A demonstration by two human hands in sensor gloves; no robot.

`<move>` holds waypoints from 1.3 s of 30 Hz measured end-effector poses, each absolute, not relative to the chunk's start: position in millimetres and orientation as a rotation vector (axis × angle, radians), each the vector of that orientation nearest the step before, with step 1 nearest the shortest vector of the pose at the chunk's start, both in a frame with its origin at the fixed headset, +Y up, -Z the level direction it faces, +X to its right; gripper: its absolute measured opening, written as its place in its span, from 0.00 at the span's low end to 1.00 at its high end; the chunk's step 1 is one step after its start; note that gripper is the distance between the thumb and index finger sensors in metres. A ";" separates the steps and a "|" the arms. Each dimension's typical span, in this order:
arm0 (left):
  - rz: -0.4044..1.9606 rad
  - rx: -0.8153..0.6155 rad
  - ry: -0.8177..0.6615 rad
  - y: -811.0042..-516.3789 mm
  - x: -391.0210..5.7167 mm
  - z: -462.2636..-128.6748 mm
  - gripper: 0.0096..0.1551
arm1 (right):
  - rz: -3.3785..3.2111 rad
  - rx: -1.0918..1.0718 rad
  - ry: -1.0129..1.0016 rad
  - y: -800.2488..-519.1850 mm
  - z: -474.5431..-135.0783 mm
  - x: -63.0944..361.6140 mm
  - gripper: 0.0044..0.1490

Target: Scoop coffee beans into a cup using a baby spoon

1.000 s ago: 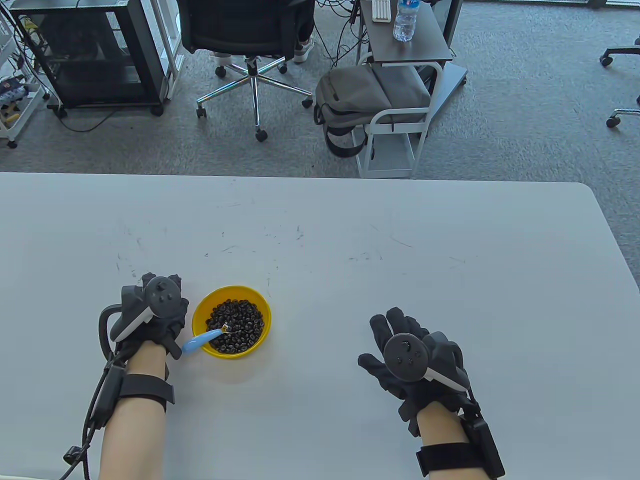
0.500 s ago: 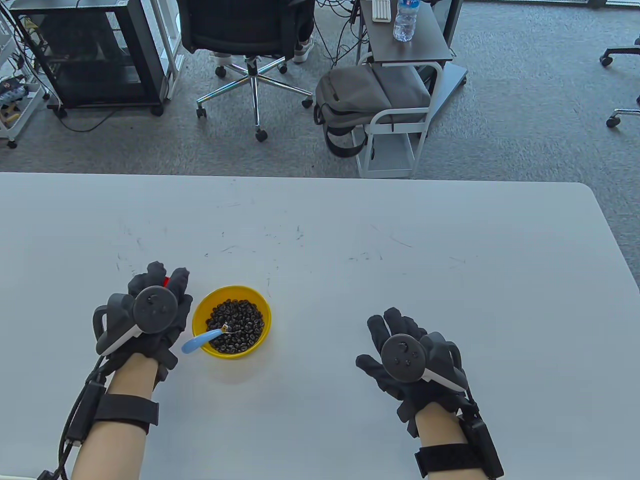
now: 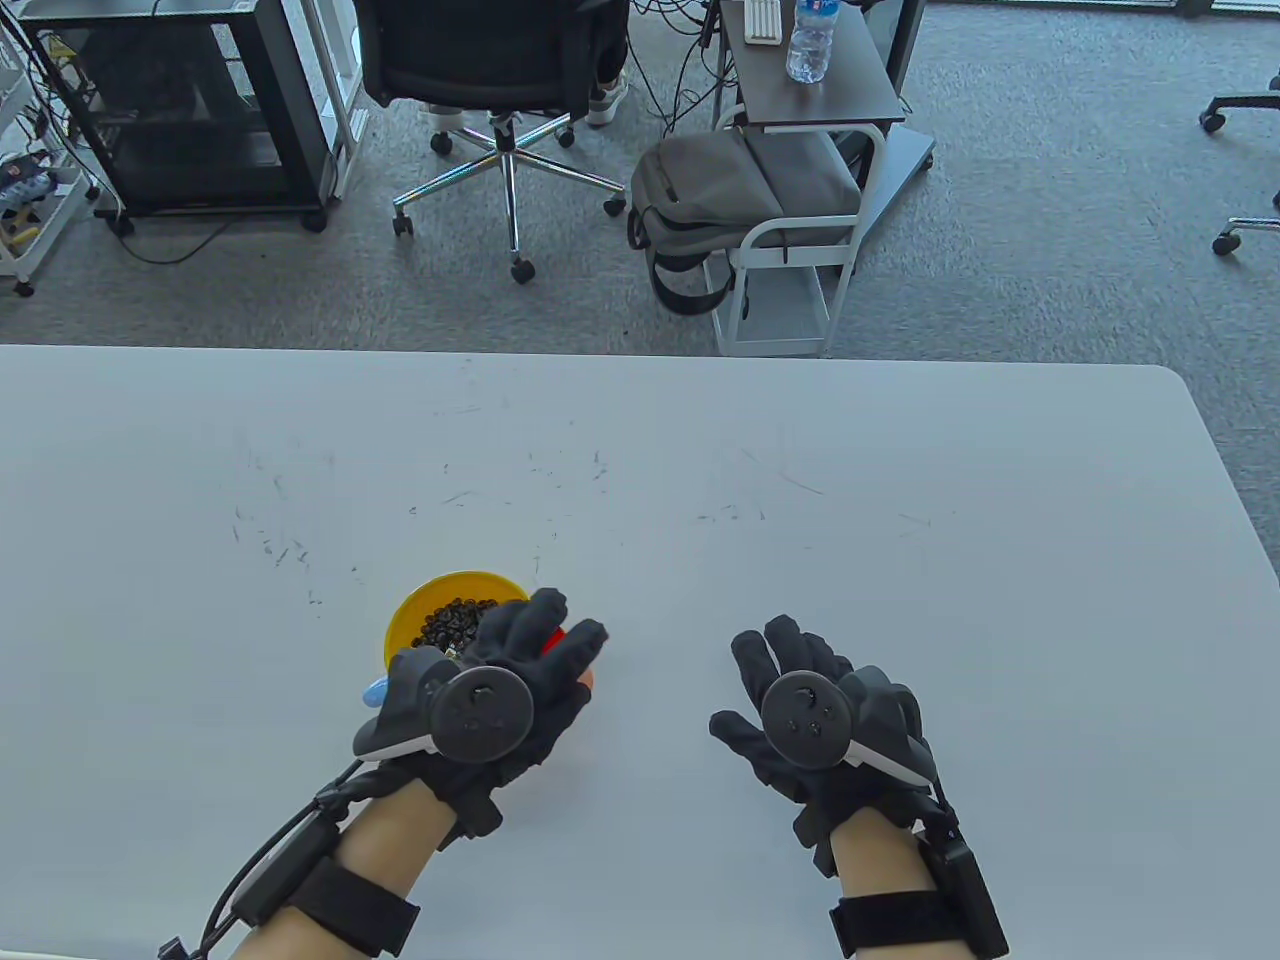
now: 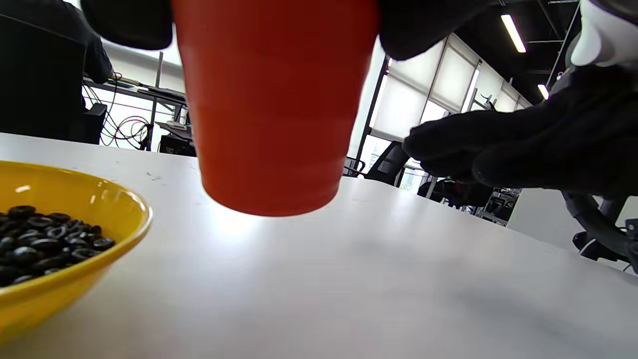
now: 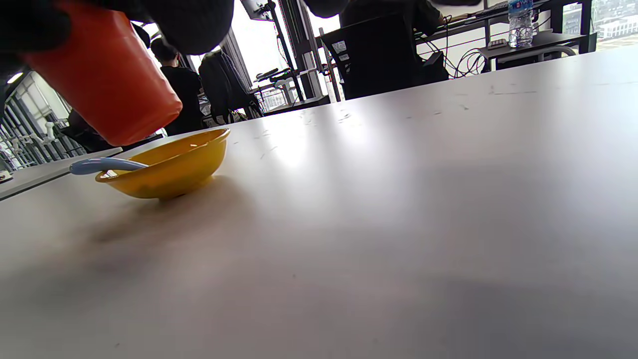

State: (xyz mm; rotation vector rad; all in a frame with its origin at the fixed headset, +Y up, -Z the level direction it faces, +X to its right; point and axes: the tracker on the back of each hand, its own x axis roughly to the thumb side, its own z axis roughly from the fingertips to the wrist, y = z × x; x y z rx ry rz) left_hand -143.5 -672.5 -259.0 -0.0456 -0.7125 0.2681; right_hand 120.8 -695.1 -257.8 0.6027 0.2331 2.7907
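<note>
1. My left hand (image 3: pixel 500 690) grips the red cup (image 4: pixel 274 99) from above; it hangs clear of the table (image 3: pixel 800 480), just right of the bowl (image 3: pixel 405 620). From the table view my glove hides nearly all of the cup, leaving only red slivers between the fingers.
2. In the left wrist view the cup's rim is cut off at the top edge, so I cannot see inside it.
3. The yellow bowl holds coffee beans (image 3: pixel 455 620); my left hand covers its near half from above.
4. The blue spoon (image 5: pixel 102 165) lies with its handle over the bowl's near-left rim. Its scoop end is hidden from every view.
5. My right hand (image 3: pixel 820 715) is spread flat, fingers apart, gripping nothing, well right of the bowl. Whether the palm touches the table, I cannot tell.
</note>
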 end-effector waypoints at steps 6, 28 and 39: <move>0.208 -0.145 -0.778 -711.7 -126.3 -255.8 0.33 | 2.793 0.606 0.247 -696.1 -258.9 120.7 0.52; 0.142 -0.164 -0.797 -713.7 -124.2 -251.5 0.41 | 2.786 0.617 0.283 -698.1 -259.3 117.9 0.51; 0.190 0.062 -0.457 -662.7 -212.9 -267.2 0.35 | 2.778 0.613 0.271 -696.8 -260.1 119.4 0.51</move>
